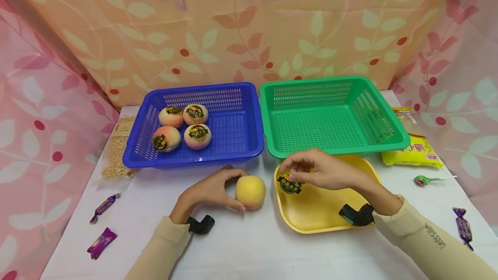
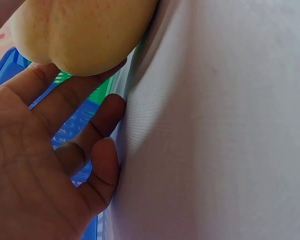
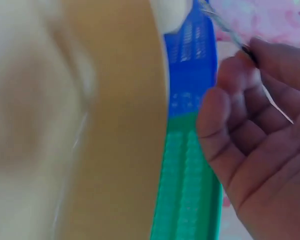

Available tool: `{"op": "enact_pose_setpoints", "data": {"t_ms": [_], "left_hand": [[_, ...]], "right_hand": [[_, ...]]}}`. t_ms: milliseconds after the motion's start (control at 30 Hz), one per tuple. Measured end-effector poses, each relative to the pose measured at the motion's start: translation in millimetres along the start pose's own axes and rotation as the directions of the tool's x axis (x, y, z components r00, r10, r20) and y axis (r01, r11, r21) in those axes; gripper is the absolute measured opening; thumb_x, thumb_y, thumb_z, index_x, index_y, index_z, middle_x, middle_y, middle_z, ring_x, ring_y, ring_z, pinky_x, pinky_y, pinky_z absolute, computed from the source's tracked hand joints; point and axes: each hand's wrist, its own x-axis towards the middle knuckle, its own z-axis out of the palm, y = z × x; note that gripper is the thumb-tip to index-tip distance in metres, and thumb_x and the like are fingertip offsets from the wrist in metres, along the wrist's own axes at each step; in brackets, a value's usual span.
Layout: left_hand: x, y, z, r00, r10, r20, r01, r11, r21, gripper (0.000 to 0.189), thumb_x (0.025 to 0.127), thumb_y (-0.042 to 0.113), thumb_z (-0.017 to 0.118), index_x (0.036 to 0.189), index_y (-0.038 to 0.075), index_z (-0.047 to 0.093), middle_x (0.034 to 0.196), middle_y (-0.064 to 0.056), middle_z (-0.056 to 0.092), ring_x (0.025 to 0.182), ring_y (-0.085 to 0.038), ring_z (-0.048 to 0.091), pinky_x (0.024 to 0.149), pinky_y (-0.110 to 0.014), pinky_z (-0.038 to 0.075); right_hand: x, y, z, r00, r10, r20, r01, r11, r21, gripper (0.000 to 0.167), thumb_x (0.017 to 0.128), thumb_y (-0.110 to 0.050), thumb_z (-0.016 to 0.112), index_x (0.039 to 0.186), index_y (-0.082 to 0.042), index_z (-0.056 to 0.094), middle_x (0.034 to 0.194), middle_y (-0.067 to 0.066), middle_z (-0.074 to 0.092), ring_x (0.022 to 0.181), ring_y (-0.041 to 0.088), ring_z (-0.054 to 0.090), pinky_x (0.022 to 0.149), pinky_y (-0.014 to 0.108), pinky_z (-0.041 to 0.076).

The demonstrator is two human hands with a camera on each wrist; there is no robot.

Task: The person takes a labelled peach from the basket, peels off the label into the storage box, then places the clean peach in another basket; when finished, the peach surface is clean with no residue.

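On the white tabletop, my left hand (image 1: 210, 191) holds a yellow peach (image 1: 250, 192), thumb at its near side and fingers at its far side. In the left wrist view, fingertips (image 2: 45, 75) touch the underside of the peach (image 2: 85, 35), while the other fingers lie loosely bent. My right hand (image 1: 327, 171) is over the yellow tray (image 1: 319, 217) and pinches a black-and-gold sticker (image 1: 289, 184) between thumb and fingertips. From the right wrist, that sticker (image 3: 225, 25) shows nearly edge-on. Several peaches (image 1: 197, 136) with similar stickers sit in the blue basket (image 1: 229, 128), left of centre.
A green basket (image 1: 311, 128) stands right of the blue one, behind the tray. Wrapped candies (image 1: 102, 243) and a bag of grains (image 1: 118, 150) lie at left. A yellow packet (image 1: 414, 152), a lollipop (image 1: 422, 180) and a purple candy (image 1: 463, 228) lie at right.
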Motion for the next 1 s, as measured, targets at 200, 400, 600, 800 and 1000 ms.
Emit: {"op": "enact_pose_setpoints", "data": {"t_ms": [200, 400, 600, 800, 1000], "left_hand": [[0.4, -1.5, -1.5, 1.000, -0.004, 0.000, 0.004, 1.000, -0.005, 0.064, 0.064, 0.043, 0.097, 0.118, 0.031, 0.066, 0.116, 0.015, 0.066, 0.117, -0.011, 0.056, 0.111, -0.039, 0.044], [0.7, -2.3, -3.0, 0.999, -0.038, 0.004, 0.038, 0.999, -0.001, 0.063, 0.063, 0.042, 0.097, 0.117, 0.034, 0.066, 0.115, 0.018, 0.065, 0.118, -0.010, 0.054, 0.112, -0.041, 0.043], [1.1, -1.8, -2.9, 0.999, -0.041, 0.003, 0.041, 0.999, 0.014, 0.063, 0.063, 0.043, 0.097, 0.117, 0.033, 0.065, 0.115, 0.018, 0.065, 0.118, -0.010, 0.055, 0.112, -0.042, 0.043], [2.7, -1.0, -1.8, 0.999, -0.040, 0.002, 0.040, 0.999, 0.009, 0.064, 0.062, 0.044, 0.097, 0.117, 0.033, 0.066, 0.115, 0.018, 0.065, 0.117, -0.010, 0.055, 0.112, -0.042, 0.043], [-4.3, 10.7, -4.4, 1.000, -0.003, 0.019, 0.004, 0.998, -0.056, 0.062, 0.065, 0.042, 0.096, 0.118, 0.032, 0.067, 0.114, 0.016, 0.067, 0.115, -0.011, 0.059, 0.110, -0.043, 0.046]], "right_hand": [[-12.3, 19.7, -1.1, 0.995, 0.055, 0.082, -0.047, 0.994, -0.094, 0.018, 0.100, -0.009, 0.063, 0.115, -0.013, 0.072, 0.092, -0.002, 0.069, 0.077, 0.007, 0.060, 0.069, 0.024, 0.054], [-10.4, 36.6, -0.1, 0.982, 0.097, 0.164, -0.085, 0.994, -0.075, 0.027, 0.098, -0.001, 0.061, 0.122, -0.009, 0.069, 0.090, 0.005, 0.065, 0.074, 0.016, 0.060, 0.063, 0.022, 0.052], [-10.7, 41.9, -2.4, 0.965, 0.176, 0.193, -0.174, 0.984, -0.026, 0.037, 0.097, -0.002, 0.063, 0.134, -0.003, 0.061, 0.111, 0.014, 0.068, 0.078, 0.025, 0.063, 0.063, 0.028, 0.055], [-17.6, 40.1, -4.5, 0.967, 0.182, 0.178, -0.164, 0.980, -0.112, 0.045, 0.097, -0.007, 0.065, 0.139, 0.002, 0.056, 0.137, 0.018, 0.063, 0.097, 0.024, 0.067, 0.077, 0.028, 0.057], [-31.9, 28.1, -10.3, 0.971, 0.174, 0.161, -0.125, 0.953, -0.277, 0.047, 0.098, -0.021, 0.067, 0.141, -0.003, 0.057, 0.139, 0.013, 0.063, 0.107, 0.021, 0.065, 0.091, 0.034, 0.055]]}}
